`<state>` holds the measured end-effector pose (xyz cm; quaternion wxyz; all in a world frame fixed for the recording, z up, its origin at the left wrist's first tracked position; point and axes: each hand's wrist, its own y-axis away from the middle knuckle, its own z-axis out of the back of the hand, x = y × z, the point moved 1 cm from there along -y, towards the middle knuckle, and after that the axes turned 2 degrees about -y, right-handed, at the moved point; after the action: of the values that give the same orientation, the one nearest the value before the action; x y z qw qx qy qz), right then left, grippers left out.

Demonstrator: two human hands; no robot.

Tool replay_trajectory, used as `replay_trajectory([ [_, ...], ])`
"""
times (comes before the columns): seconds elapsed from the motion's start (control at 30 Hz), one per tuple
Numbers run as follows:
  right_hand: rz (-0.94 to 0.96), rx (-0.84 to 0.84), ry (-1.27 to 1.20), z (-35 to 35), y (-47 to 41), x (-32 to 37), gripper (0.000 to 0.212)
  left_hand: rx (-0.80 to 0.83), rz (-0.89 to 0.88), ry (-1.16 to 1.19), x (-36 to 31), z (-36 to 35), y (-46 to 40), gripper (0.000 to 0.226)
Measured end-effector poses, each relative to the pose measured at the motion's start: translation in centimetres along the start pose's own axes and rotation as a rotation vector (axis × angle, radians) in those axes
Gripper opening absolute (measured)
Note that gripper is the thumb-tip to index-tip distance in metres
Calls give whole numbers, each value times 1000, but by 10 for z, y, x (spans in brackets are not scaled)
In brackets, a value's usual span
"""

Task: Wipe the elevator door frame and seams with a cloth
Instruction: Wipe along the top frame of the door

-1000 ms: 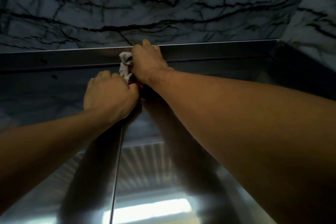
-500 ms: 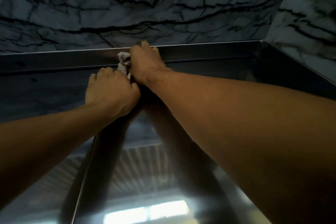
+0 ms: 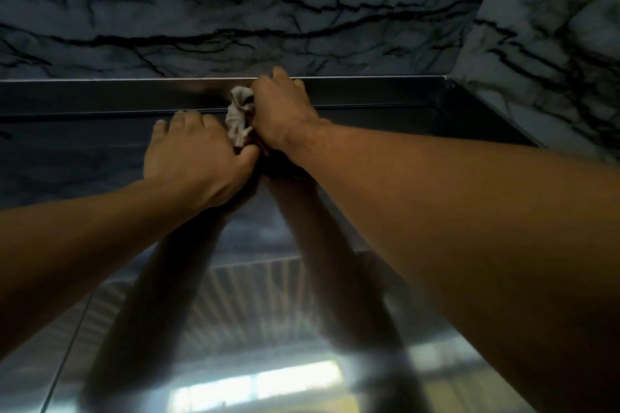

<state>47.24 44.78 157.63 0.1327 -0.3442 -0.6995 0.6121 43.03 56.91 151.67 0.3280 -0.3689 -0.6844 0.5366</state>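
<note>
A crumpled white cloth (image 3: 239, 114) is pressed against the dark steel top frame (image 3: 369, 92) of the elevator door, right at the horizontal seam under it. My right hand (image 3: 283, 114) grips the cloth from the right, fingertips reaching the frame's upper edge. My left hand (image 3: 196, 159) sits just below and left, fingers curled against the door panel (image 3: 84, 157), thumb side touching the cloth's lower end. How much cloth it holds is hidden. Both arms reach upward.
Dark-veined marble wall (image 3: 235, 3) runs above the frame and turns a corner at the right (image 3: 536, 43). The steel door reflects my arms and a bright window. The vertical door seam (image 3: 70, 349) shows at lower left.
Both hands with the cloth have slid to the right along the top frame, so the vertical door seam now lies farther left in view. Their grip looks the same.
</note>
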Motion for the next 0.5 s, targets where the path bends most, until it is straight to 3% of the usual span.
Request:
replay_trajectory([
  [0.17, -11, -1, 72, 13, 7, -23, 31, 30, -21, -1, -27, 4, 1, 89],
  [0.5, 9, 43, 181, 25, 8, -55, 31, 62, -43, 123, -83, 4, -1, 66],
])
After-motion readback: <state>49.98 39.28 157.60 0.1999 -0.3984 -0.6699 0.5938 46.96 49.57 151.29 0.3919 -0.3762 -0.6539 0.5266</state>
